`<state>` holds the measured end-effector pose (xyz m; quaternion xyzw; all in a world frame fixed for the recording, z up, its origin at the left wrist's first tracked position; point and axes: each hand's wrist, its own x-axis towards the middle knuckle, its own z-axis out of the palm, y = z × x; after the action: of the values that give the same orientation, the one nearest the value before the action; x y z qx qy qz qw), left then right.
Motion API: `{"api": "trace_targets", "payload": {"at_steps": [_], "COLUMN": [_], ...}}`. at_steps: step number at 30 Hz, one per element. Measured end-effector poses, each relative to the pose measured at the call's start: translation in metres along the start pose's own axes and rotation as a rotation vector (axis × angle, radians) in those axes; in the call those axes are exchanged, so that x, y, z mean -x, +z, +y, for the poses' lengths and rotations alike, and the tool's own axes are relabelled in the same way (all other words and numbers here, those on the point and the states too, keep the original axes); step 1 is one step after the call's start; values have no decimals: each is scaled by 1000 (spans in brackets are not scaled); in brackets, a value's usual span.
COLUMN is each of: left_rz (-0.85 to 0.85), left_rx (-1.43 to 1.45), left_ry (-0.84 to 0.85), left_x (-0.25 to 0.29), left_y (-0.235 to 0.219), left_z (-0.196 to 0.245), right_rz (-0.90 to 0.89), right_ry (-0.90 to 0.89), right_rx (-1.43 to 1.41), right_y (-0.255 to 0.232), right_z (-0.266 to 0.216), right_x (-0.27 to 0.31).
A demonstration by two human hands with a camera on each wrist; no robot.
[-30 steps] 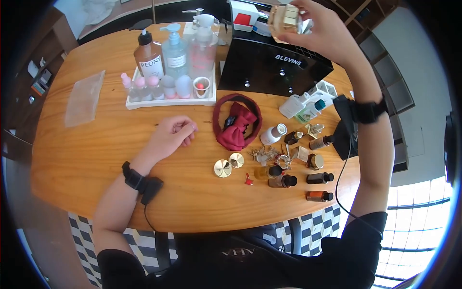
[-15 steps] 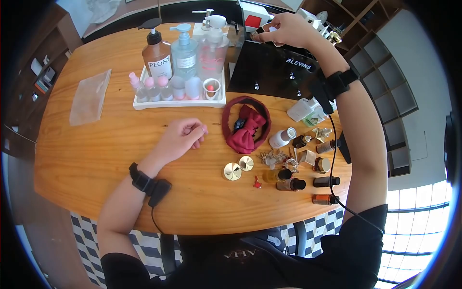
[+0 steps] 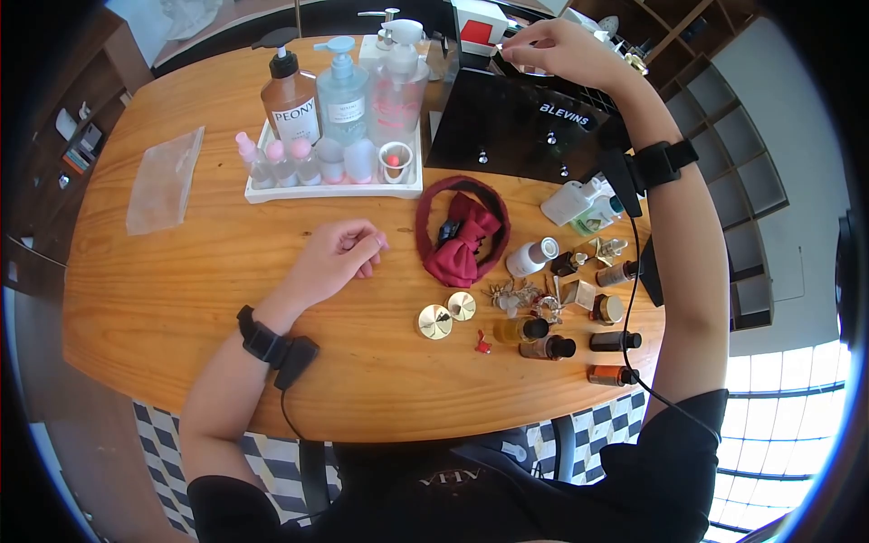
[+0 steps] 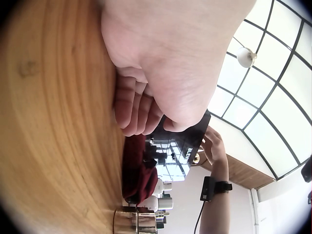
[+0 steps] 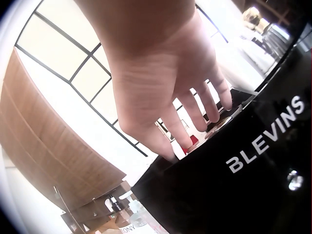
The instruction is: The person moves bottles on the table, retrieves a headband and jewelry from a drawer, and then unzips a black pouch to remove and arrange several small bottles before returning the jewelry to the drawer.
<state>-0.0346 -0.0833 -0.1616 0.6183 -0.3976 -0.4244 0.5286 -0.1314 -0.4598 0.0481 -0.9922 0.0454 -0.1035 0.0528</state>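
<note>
My right hand (image 3: 566,56) reaches over the top of the black drawer box (image 3: 507,127) marked BLEVINS. In the right wrist view its fingers (image 5: 176,127) point down, spread and fairly straight, into the box's top tray. A gold-rimmed item (image 5: 220,125) shows just below the fingertips, mostly hidden behind the box's front edge. Beside the hand stands a white and red carton (image 3: 477,34). On the wooden table (image 3: 226,271) rests my left hand (image 3: 333,261), fingers loosely curled and holding nothing. A dark red bow headband (image 3: 463,237) lies to its right.
A white tray (image 3: 335,192) holds pump bottles and several small bottles. Two gold round lids (image 3: 435,321) lie near the middle. Small dark-capped bottles (image 3: 549,347) and jewellery (image 3: 514,297) crowd the right side. A clear plastic bag (image 3: 163,181) lies at left.
My right hand has brought a gold faceted jar down and left into the box's top tray; its fingers have since loosened and lifted slightly. My left hand stays resting on the table.
</note>
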Motion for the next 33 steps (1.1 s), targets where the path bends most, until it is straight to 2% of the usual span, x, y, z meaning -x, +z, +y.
{"api": "trace_targets", "payload": {"at_steps": [2,5,8,11,14,17,20,23,29,32,33], "left_rz": [1,2,5,5,3,3,10,6,4,7,6], "left_rx": [-6,-13,-3,-4,-8,-6,-12,-18,-12,-9,-8], "left_ry": [0,-4,-9,-11,-6,3,-5,0,18,15,12], "left_x": [0,0,0,0,0,0,0,0,0,0,0], "left_y": [0,0,0,0,0,0,0,-1,-1,-1,0], "left_z": [0,2,2,2,3,1,1,-1,-2,-2,-2], "right_rz": [-41,107,35,96,45,120,75,-24,-5,-2,-49], "right_ry": [160,91,49,2,4,-77,15,46,27,75,99], "right_rx": [111,345,305,299,344,373,380,232,256,230,264], "right_y": [-3,12,5,11,6,13,12,-5,-5,-4,-5], "right_z": [-25,-24,-29,-19,-17,-8,-15,-29,-36,-40,-41], "right_x": [0,0,3,8,13,12,8,10,14,14,13]}}
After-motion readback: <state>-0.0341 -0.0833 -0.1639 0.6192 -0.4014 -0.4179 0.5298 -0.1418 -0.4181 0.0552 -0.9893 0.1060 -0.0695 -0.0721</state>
